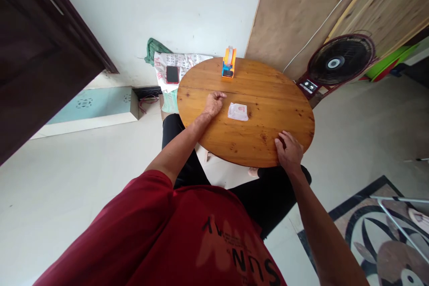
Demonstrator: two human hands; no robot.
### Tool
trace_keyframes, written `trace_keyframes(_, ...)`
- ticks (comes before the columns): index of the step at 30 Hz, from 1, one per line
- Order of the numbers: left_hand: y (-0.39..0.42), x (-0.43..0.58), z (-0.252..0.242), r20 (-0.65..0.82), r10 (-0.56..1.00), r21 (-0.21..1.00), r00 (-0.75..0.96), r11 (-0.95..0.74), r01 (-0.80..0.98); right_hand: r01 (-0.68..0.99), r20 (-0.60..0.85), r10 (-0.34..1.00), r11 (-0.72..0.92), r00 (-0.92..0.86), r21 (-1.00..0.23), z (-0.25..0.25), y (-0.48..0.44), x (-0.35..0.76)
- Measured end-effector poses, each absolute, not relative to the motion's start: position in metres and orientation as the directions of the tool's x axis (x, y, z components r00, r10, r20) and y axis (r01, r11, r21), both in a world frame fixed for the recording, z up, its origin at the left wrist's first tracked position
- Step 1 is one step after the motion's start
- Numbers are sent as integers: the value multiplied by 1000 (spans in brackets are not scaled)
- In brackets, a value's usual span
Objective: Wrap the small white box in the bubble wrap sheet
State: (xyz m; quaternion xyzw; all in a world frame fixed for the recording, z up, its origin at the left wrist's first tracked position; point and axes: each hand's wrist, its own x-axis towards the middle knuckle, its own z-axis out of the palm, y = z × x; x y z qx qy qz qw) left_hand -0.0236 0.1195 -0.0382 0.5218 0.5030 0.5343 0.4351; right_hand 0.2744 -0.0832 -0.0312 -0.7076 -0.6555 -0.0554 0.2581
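At wooden counter (281, 94), rests left hand (214, 103), loosely curled, grip unclear, at ten o'clock from untouched central plastic packet (237, 112); lays right hand (290, 151), released, toward four; cannot tell whether begun or finished.

- table (231, 140): honey-brown with dark knots and grain;
- packet (237, 112): pale pinkish-white, marked in red;
- tape dispenser (228, 72): orange and blue;
- phone (172, 74): black, edged in red;
- shirt (187, 232): deep red with black lettering;
- trousers (271, 192): plain black.

The red shirt (174, 237) bears "SUN" (smaller print is illegible); the white sheet (187, 61) shows "201".
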Motion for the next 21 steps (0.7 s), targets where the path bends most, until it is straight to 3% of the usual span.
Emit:
trace_keyframes(8, 113, -26, -30, 34, 998, 999, -55, -33, 30, 942, 393, 912, 20, 120, -334, -28, -85, 284)
trace_keyframes(13, 122, -31, -9, -78, 994, 996, 76, 74, 54, 769, 321, 943, 142, 87, -623, -2, -53, 276)
trace_keyframes(18, 130, -35, 9, -194, 935, 981, 297, 176, 86, 614, 262, 934, 356, -241, -705, 18, 7, 234)
trace_keyframes(21, 126, -36, 9, -122, 889, 992, 442, 127, 18, 582, 207, 896, 416, -393, -699, 18, 40, 217)
